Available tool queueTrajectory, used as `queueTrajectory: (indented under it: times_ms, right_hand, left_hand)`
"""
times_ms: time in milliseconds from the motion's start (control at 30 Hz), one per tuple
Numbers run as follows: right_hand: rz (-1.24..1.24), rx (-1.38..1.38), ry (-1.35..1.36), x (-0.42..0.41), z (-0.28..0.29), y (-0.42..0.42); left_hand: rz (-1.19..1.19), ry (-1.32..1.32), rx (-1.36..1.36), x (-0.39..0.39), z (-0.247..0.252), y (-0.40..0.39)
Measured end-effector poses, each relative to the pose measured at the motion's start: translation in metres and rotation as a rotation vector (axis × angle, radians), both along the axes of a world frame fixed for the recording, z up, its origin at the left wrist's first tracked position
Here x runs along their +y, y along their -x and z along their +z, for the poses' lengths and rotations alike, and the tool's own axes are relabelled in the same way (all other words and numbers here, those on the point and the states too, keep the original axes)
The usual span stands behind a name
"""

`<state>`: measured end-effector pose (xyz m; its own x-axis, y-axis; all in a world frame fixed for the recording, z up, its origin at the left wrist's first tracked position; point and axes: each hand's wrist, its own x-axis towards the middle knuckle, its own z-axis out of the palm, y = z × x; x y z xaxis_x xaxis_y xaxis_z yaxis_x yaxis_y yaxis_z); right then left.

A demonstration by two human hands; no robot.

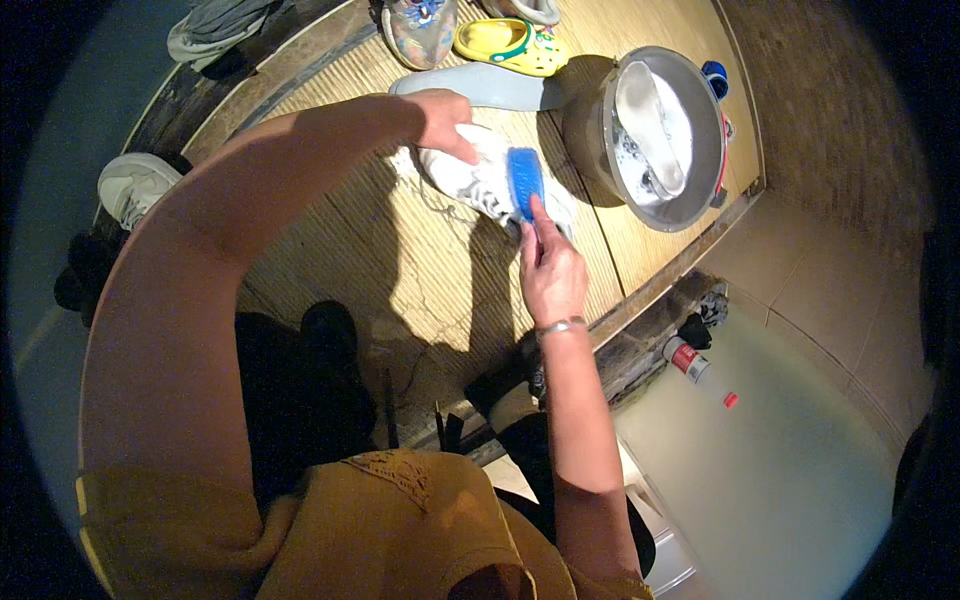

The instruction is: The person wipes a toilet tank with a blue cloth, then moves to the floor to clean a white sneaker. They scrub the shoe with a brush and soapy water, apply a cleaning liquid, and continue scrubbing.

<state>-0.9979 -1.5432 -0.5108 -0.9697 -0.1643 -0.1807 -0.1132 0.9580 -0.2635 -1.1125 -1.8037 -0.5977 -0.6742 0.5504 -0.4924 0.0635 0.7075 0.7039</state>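
A white lace-up shoe [454, 171] lies on the ribbed wooden surface [360, 232] in front of me. My left hand [448, 124] grips one end of it, thumb laid over the white upper. In my right hand [555, 274] is the handle of a blue brush [526, 176], with a finger stretched along its back. The brush is over the shoe beside the laces; its bristles are hidden. Just beyond my left hand lies a flat grey insole-shaped piece [495, 84].
A grey bucket [587, 131] holds suds and a pale insole-shaped piece [649, 124]. Behind are a yellow clog [517, 49] and a patterned shoe [421, 34]. Another white shoe [135, 184] is at the left. A plastic bottle [686, 360] lies lower, at the right.
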Motion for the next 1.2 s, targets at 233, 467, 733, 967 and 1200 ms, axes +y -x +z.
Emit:
queueTrajectory:
  times_ms: [233,467,733,967,1200]
  right_hand:
    - [-0.304,-0.083,-0.035,0.058,-0.001,-0.024]
    - [-0.213,-0.057,0.091,0.018,-0.022,-0.044]
    - [-0.217,-0.126,0.130,0.000,0.016,-0.027]
    - [-0.245,-0.217,-0.029,0.041,-0.003,-0.022]
    - [-0.099,-0.140,0.113,-0.019,0.003,-0.013]
  left_hand:
    - [0.039,-0.001,0.154,-0.002,-0.001,-0.018]
    - [-0.007,0.028,0.193,0.001,-0.001,-0.030]
    - [0.038,-0.044,0.193,-0.004,-0.009,-0.037]
    - [0.053,-0.098,0.249,-0.007,-0.019,-0.040]
    - [0.106,-0.131,0.195,-0.007,-0.020,-0.043]
